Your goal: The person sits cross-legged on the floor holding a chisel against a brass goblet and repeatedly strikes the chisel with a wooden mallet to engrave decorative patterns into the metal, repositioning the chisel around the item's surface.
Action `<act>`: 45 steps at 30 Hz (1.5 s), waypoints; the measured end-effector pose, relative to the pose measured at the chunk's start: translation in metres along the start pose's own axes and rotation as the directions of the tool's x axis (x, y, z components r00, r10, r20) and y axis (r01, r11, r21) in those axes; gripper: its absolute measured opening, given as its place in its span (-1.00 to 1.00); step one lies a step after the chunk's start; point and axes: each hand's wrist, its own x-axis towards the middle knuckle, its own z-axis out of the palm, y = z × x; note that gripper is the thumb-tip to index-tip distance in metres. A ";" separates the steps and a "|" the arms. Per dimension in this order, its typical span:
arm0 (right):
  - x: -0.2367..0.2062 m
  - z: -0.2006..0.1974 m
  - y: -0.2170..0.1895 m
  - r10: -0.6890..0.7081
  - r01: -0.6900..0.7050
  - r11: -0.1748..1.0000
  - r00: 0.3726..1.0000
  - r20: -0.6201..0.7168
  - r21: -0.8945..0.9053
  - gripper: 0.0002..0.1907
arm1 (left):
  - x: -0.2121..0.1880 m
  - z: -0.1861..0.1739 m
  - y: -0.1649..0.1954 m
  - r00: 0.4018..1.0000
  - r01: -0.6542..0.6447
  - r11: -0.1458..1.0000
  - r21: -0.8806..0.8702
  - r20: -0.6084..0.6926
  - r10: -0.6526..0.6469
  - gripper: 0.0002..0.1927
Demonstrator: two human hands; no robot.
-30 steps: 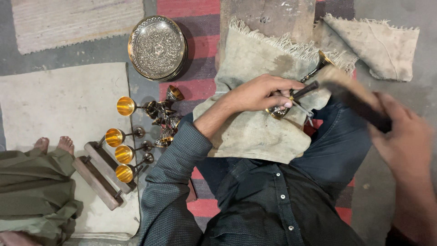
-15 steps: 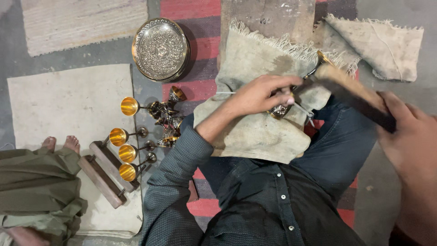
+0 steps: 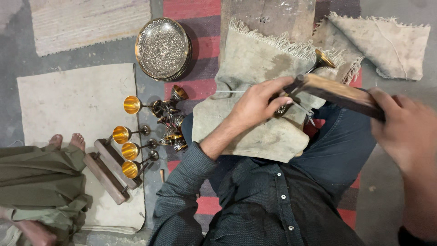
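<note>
The left hand (image 3: 257, 107) lies palm down with its fingers curled closed, forearm bent inward. The right hand (image 3: 403, 127), blurred, is clenched in a fist just to its right.

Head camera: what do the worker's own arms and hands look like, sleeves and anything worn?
The left hand is bare, with no glove, ring or watch showing. Its arm wears a dark blue-grey finely patterned shirt sleeve, pushed up so the wrist and lower forearm are uncovered. The right hand is bare too but motion-blurred; only a dark cuff edge shows at the frame corner.
</note>
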 end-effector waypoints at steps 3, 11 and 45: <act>0.015 0.000 0.011 -0.102 0.122 0.983 0.985 -0.140 0.140 -0.41 | 0.001 0.000 0.000 1.000 -0.006 1.000 0.013 -0.012 0.006 -0.51; 0.045 -0.033 0.003 0.027 0.040 0.814 0.994 -0.107 0.580 -0.44 | -0.002 -0.001 0.003 0.998 0.050 0.999 -0.011 -0.023 -0.050 -0.51; 0.038 -0.044 -0.010 -0.093 0.092 0.994 0.995 -0.025 -0.059 -0.30 | 0.000 -0.003 0.007 1.000 0.019 1.000 0.019 -0.009 -0.019 -0.55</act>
